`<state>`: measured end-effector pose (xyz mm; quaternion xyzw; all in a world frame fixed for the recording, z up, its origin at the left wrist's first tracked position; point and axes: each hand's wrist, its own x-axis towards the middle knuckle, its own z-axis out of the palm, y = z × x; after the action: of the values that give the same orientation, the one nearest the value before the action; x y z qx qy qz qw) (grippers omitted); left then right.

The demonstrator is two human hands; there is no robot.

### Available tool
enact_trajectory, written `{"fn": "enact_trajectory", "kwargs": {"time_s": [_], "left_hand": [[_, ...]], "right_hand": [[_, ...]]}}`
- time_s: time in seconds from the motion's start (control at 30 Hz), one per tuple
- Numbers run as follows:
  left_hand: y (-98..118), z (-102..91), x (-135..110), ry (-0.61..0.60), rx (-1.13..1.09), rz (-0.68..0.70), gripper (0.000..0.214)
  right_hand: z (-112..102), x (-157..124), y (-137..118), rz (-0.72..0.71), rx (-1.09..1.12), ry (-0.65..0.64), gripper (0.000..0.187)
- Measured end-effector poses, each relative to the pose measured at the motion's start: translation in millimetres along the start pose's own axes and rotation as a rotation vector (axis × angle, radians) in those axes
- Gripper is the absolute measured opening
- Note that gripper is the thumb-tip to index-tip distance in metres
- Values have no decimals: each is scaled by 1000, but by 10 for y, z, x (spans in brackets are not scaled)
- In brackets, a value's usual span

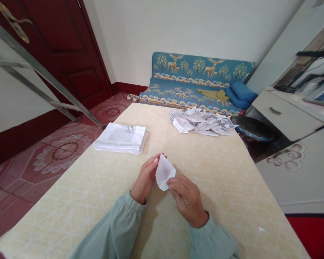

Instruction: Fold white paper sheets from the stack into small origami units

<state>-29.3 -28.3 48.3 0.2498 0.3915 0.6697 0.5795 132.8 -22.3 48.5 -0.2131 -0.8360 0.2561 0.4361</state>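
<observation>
A small piece of folded white paper (164, 172), pointed at the top, is held up over the table between my two hands. My left hand (146, 177) grips its left side, the fingers partly behind the sheet. At its lower right edge, my right hand (185, 197) pinches the paper between thumb and fingers. A stack of white paper sheets (121, 138) lies beyond my left hand. Toward the far right of the table is a loose pile of folded paper pieces (202, 121), many with pointed ends.
The table (218, 162) has a cream patterned cloth, with a tiny paper scrap (261, 229) at right. Behind it stands a blue sofa (175, 81) with deer patterns. A metal ladder (43, 72) leans at left near a dark red door (56, 28). White drawers (288, 115) stand at right.
</observation>
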Motion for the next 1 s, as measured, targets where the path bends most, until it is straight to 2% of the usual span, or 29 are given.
{"fn": "enact_trajectory", "kwargs": {"time_s": [0.13, 0.33, 0.4, 0.53, 0.6, 0.67, 0.77, 0.87, 1.0], "left_hand": [[-28, -9, -6, 27, 131, 24, 44], [-87, -22, -18, 64, 373, 128, 31], [-75, -4, -34, 47, 460, 193, 28], [-57, 75, -96, -55, 650, 409, 23], [-68, 123, -139, -134, 714, 477, 24], [-86, 161, -181, -224, 742, 496, 26], [-109, 178, -218, -303, 693, 428, 30], [-125, 145, -205, -331, 476, 262, 41], [-143, 100, -145, -260, 218, 134, 48]], "right_hand": [[27, 1, 34, -5, -34, -31, 20], [57, -3, -42, -7, -26, -139, 11], [63, -14, -76, 49, -13, -38, 9], [75, -11, -84, 216, -55, 317, 21], [75, 2, -67, 247, -52, 360, 27], [69, 11, -51, 264, -37, 360, 23], [48, 3, -36, 258, -74, 396, 13], [27, -16, -27, 190, -155, 434, 15], [22, -24, -29, 156, -199, 432, 21]]}}
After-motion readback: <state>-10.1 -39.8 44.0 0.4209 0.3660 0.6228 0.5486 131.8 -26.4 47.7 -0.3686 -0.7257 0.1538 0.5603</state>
